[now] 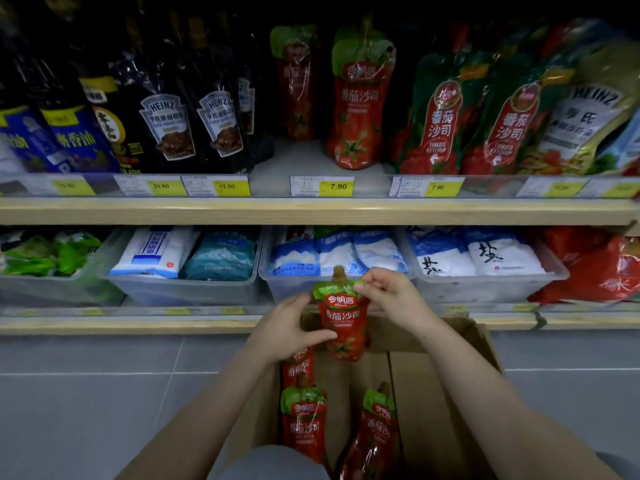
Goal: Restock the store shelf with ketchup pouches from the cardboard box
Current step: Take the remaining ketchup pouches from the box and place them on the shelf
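Note:
Both hands hold one red ketchup pouch (344, 323) with a green top and a brown cap, upright above the open cardboard box (446, 386). My left hand (289, 329) grips its left side, thumb across the lower front. My right hand (389, 294) pinches its green top right corner. Three more pouches (304, 424) stand in the box below. On the upper shelf (311, 209), two matching pouches (360, 102) stand one behind the other above the 7.90 price tag (322, 186).
Dark Heinz sauce pouches (169, 126) stand left of the ketchup slot, other tomato ketchup pouches (440, 123) right of it. Bare shelf lies in front of the left matching pouch. The lower shelf holds clear bins of salt bags (332, 258). Grey floor tiles surround the box.

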Demonstrator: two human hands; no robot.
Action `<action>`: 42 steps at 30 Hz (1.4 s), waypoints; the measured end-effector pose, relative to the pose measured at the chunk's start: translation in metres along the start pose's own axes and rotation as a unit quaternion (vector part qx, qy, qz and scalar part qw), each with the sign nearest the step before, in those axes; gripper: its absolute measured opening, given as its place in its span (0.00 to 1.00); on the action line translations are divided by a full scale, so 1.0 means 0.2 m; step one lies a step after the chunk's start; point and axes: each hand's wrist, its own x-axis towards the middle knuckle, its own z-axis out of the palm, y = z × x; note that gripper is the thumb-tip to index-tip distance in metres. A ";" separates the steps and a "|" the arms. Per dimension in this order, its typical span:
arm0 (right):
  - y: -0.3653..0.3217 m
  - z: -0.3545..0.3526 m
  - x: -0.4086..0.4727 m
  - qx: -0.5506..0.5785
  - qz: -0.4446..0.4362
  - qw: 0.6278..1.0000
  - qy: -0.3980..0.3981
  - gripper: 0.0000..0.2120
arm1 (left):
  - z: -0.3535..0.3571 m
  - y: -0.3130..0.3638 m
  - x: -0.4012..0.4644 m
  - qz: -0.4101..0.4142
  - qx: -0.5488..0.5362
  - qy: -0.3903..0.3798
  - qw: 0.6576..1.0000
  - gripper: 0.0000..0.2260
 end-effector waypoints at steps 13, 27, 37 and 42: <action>-0.30 -0.24 -0.05 0.093 -0.034 0.992 0.076 0.08 | -0.02 0.37 0.20 0.008 -0.186 -0.008 0.982 0.20; -0.35 -0.28 -0.05 0.025 -0.038 0.996 0.071 0.03 | 0.00 0.46 0.16 0.018 -0.082 0.011 0.996 0.27; -0.36 -0.30 -0.05 0.075 -0.056 0.993 0.077 0.04 | -0.03 0.39 0.12 0.005 -0.206 -0.025 0.978 0.26; -0.31 -0.25 -0.05 0.071 -0.038 0.996 0.026 0.17 | -0.06 0.40 0.12 -0.007 -0.232 0.025 0.972 0.23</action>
